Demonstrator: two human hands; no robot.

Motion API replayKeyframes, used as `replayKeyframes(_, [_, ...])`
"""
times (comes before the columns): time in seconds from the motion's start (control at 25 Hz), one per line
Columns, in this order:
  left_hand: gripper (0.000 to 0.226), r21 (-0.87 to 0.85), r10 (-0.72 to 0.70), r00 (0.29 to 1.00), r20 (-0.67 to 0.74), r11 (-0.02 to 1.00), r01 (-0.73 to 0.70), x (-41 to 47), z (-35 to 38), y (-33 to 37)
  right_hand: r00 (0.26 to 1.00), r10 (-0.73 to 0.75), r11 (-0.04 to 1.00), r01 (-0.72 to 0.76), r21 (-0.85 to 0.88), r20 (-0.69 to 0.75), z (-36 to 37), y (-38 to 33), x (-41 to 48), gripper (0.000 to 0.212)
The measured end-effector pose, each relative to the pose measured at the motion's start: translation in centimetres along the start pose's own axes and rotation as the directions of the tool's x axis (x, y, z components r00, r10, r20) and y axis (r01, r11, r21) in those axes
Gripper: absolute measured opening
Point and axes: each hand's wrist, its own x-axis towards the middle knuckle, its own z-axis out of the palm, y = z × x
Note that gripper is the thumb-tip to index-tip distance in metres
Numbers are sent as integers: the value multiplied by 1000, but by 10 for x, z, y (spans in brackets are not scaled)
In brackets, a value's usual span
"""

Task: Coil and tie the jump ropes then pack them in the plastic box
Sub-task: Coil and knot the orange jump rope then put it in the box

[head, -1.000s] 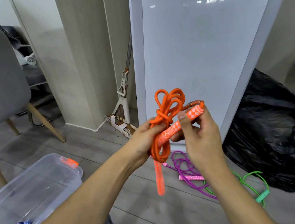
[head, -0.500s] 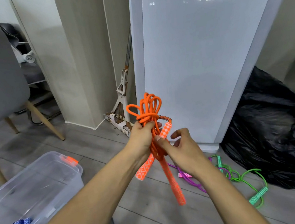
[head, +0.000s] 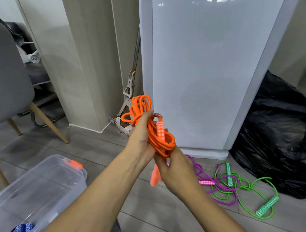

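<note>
Tying step. Left hand fingers are curling round the coiled orange jump rope, held mid-air above the floor. Right hand is gripping its lower end. Next, likely: cinching the wrap, then carrying it left into the plastic box.

left hand and right hand gripping coiled orange jump rope, plastic box lower-left

left grip raised, clasping orange rope | right grip just below, touching, holding same rope

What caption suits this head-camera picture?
Left hand and right hand grip a coiled orange jump rope; purple rope and green rope lie on the floor.
</note>
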Motion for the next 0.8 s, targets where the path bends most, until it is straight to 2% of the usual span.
replayKeyframes(0.08, [14,-16,79,994,-78,997,-80,3,3,2,999,-51,965,45,-259,-16,3,7,-1,28])
replayKeyframes(0.16, [20,-25,133,982,-137,990,-137,10,-2,10,989,54,881,17,-472,137,2,16,1,29])
replayKeyframes(0.28, [55,-61,153,969,-195,984,-167,23,-17,21,886,278,832,-29,-554,371,-2,23,5,26])
replayKeyframes(0.32, [54,-67,160,967,-199,982,-176,24,-19,22,857,317,829,-43,-557,406,-4,25,9,22])
replayKeyframes(0.36, [43,-72,158,970,-187,982,-174,23,-19,22,854,320,832,-46,-553,410,-7,27,13,20])
replayKeyframes(0.4, [29,-73,144,977,-160,985,-157,21,-18,23,865,304,853,-60,-519,400,-10,29,17,27])
replayKeyframes(0.44, [18,-79,125,985,-123,988,-135,19,-17,23,883,261,903,-81,-423,389,-11,30,19,50])
replayKeyframes(0.48, [12,-97,103,991,-90,989,-112,17,-15,23,911,186,962,-92,-258,368,-11,26,19,77])
replayKeyframes(0.52, [11,-118,73,996,-60,990,-80,15,-14,22,940,102,994,-85,-68,325,-8,20,18,96])
replayKeyframes(0.56, [12,-134,42,998,-36,990,-46,13,-11,20,963,24,989,-62,137,269,-3,14,17,100])
replayKeyframes(0.6, [13,-144,16,1000,-17,989,-19,10,-8,16,972,-28,952,-46,303,233,3,9,17,92])
replayKeyframes(0.68, [13,-138,18,999,-39,990,-23,6,-2,8,977,-53,902,-41,430,204,15,7,19,56])
replayKeyframes(0.76, [11,-102,78,990,-119,991,-90,6,-1,8,974,-30,950,-42,310,225,17,6,16,19])
replayKeyframes(0.8, [14,-98,99,983,-154,989,-115,9,-3,12,979,-15,976,-30,217,204,17,8,14,12])
